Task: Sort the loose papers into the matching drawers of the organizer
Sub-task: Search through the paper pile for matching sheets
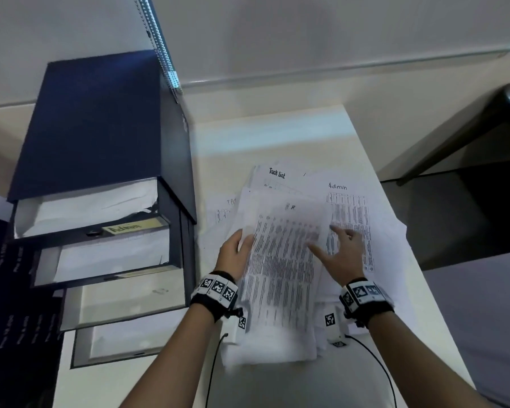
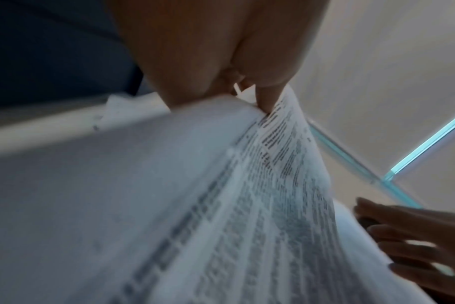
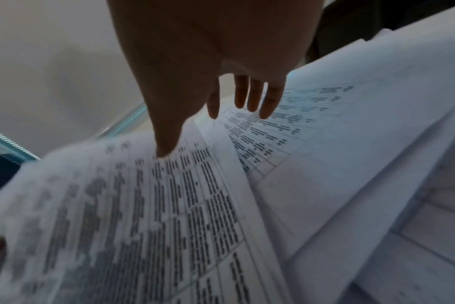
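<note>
A dark blue drawer organizer point(image 1: 100, 128) stands at the left with several drawers pulled out; one bears the label "Admin" point(image 1: 124, 227). Loose printed papers point(image 1: 351, 219) lie piled on the white table. My left hand point(image 1: 236, 251) pinches the left edge of a blurred printed sheet point(image 1: 280, 260) and lifts it off the pile; the same sheet point(image 2: 247, 205) fills the left wrist view. My right hand point(image 1: 340, 254) hovers with fingers spread over the sheet point(image 3: 143, 216) and the "Admin" paper point(image 3: 286, 123) below, holding nothing.
Sheets headed "Task List" point(image 1: 277, 173) and "Admin" point(image 1: 337, 187) show at the far side of the pile. The table's right edge point(image 1: 395, 231) drops to a dark floor. A metal blind chain point(image 1: 159, 45) hangs behind the organizer. Wrist cables point(image 1: 212, 369) trail near me.
</note>
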Demonstrator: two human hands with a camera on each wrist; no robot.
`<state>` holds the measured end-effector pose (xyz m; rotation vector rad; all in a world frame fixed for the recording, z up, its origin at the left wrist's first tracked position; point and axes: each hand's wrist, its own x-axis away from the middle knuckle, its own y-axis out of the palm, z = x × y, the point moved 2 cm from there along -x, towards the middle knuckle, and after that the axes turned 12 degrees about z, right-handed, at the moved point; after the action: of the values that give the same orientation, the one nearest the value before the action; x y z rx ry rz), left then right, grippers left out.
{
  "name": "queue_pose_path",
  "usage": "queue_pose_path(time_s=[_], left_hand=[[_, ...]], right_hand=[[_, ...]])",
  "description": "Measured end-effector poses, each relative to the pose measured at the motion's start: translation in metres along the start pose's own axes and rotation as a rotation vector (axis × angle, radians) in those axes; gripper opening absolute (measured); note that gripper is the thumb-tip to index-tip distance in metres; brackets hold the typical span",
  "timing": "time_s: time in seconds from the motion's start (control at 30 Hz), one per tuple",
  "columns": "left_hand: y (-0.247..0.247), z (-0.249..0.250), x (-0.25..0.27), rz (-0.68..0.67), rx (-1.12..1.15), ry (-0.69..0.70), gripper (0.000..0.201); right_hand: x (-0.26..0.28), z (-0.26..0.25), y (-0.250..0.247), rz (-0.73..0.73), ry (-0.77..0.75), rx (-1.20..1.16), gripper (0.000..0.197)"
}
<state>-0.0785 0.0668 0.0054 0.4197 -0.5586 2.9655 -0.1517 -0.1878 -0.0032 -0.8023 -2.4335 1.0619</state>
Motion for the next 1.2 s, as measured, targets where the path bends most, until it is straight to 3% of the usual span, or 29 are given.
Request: queue_pose_path(time_s=[0.13,0.2,0.37,0.43,0.5,0.53,0.6,0.67,0.8,0.9,1.03,1.13,1.2], left_hand=[[-0.035,0.071,0.005,0.067,0.13,0.168,0.026],[-0.061,0.097,0.011,0.144,0.153,0.237,0.031],[-0.136,0.13,0.043,0.301,0.189,0.274,0.039],[-0.167,0.132,0.063,0.365,0.186,0.271,0.051],[-0.198,0.124,0.079,0.425,0.204,0.237,0.057],[-0.214,0.117,0.087,0.451,0.219,0.208,0.057],[-0.248,0.094,0.097,0.464,0.257,0.126,0.051],[-0.277,0.066,0.112,0.427,0.277,0.019,0.04],[-0.318,0.028,0.147,0.414,0.2,-0.154,0.032],[-0.338,0.011,0.169,0.389,0.197,-0.209,0.026],[-0.347,0.001,0.181,0.309,0.212,-0.23,0.026],[-0.348,-0.01,0.178,0.274,0.14,-0.252,0.031],[-0.345,-0.011,0.175,0.232,0.136,-0.251,0.031]], right_hand=[[-0.002,-0.045,-0.009,-0.159,0.038,-0.318,0.095],[0.004,-0.081,-0.019,-0.214,0.022,-0.446,0.089],[0.043,-0.171,-0.045,-0.222,-0.248,-0.657,0.08],[0.064,-0.199,-0.047,-0.344,-0.358,-0.68,0.07],[0.088,-0.221,-0.045,-0.502,-0.406,-0.635,0.062],[0.1,-0.231,-0.042,-0.548,-0.417,-0.624,0.067],[0.123,-0.248,-0.033,-0.563,-0.406,-0.616,0.084],[0.148,-0.26,-0.021,-0.583,-0.443,-0.597,0.089],[0.197,-0.262,0.011,-0.764,-0.67,-0.383,0.062],[0.223,-0.255,0.036,-0.823,-0.57,-0.26,0.045],[0.218,-0.255,0.056,-0.885,-0.262,-0.373,0.039],[0.188,-0.266,0.069,-0.811,-0.055,-0.488,0.032],[0.167,-0.273,0.074,-0.676,-0.013,-0.521,0.03]])
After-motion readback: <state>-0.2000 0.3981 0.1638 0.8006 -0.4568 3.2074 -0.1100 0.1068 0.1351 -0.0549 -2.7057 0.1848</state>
